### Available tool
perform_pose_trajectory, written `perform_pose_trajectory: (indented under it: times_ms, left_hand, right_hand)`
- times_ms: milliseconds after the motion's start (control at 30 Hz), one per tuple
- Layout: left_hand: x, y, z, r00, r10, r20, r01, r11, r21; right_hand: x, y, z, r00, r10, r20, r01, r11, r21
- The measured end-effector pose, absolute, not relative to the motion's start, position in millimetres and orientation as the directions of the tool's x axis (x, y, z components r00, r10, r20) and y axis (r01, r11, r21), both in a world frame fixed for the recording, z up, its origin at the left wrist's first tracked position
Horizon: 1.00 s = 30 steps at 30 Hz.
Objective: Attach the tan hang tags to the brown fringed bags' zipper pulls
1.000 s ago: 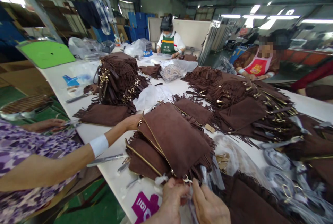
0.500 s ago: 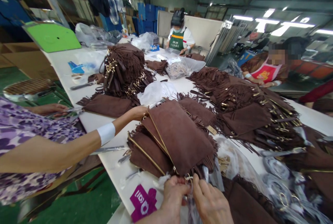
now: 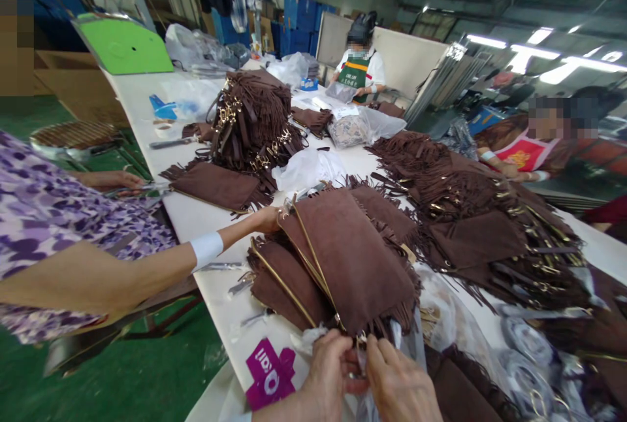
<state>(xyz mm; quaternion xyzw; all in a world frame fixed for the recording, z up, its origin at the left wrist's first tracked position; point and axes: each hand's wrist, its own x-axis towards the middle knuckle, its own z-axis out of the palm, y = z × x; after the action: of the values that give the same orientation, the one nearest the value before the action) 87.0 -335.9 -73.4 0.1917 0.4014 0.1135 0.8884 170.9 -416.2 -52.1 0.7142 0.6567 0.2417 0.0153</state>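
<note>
My left hand (image 3: 329, 375) and my right hand (image 3: 399, 384) meet at the near table edge, fingers pinched together on a small gold ring (image 3: 361, 338) at the corner of the top brown suede fringed bag (image 3: 353, 257). Thin clear plastic hangs between my fingers. This bag lies on a stack of like bags (image 3: 284, 281) with gold zip edges. A co-worker's arm (image 3: 147, 268) in a purple patterned sleeve with a white wristband reaches from the left and touches the far corner of the same stack.
The long white table (image 3: 196, 216) carries more brown fringed bags (image 3: 470, 213), a heap of straps with gold clasps (image 3: 252, 121), plastic bags (image 3: 306, 170), scissors (image 3: 171, 143) and a magenta label (image 3: 269, 376). Two other people work at the far end and right side. Green floor lies left.
The view has shifted left and down a little. My hands stay pinched at the bag's ring. The co-worker's hand stays at the stack's far corner.
</note>
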Motion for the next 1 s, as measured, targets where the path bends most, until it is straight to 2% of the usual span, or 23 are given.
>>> perform_pose_trajectory:
  times_ms: [133, 267, 533, 800, 1000]
  left_hand:
    - [87.5, -336.8, -76.4, 0.669, 0.341, -0.660, -0.027, 0.899, 0.436]
    - [89.3, -337.9, -76.6, 0.647, 0.343, -0.680, -0.030, 0.904, 0.427]
    - [88.9, -337.0, -76.6, 0.651, 0.339, -0.679, -0.019, 0.902, 0.432]
    - [87.4, -337.3, -73.9, 0.669, 0.365, -0.647, -0.039, 0.887, 0.460]
    - [92.7, -339.7, -74.4, 0.616, 0.401, -0.678, -0.013, 0.866, 0.500]
  right_hand:
    - [176.5, -418.6, -50.6, 0.017, 0.954, 0.300, 0.934, -0.123, 0.336]
    - [178.1, -421.0, -50.6, -0.023, 0.935, 0.353, 0.896, -0.137, 0.421]
    - [182.3, -426.3, -52.5, -0.124, 0.946, 0.298, 0.832, -0.065, 0.551]
    - [179.9, -424.6, -56.8, -0.105, 0.938, 0.331, 0.834, -0.098, 0.542]
    - [179.5, -425.0, -60.3, -0.106, 0.938, 0.329, 0.856, -0.082, 0.510]
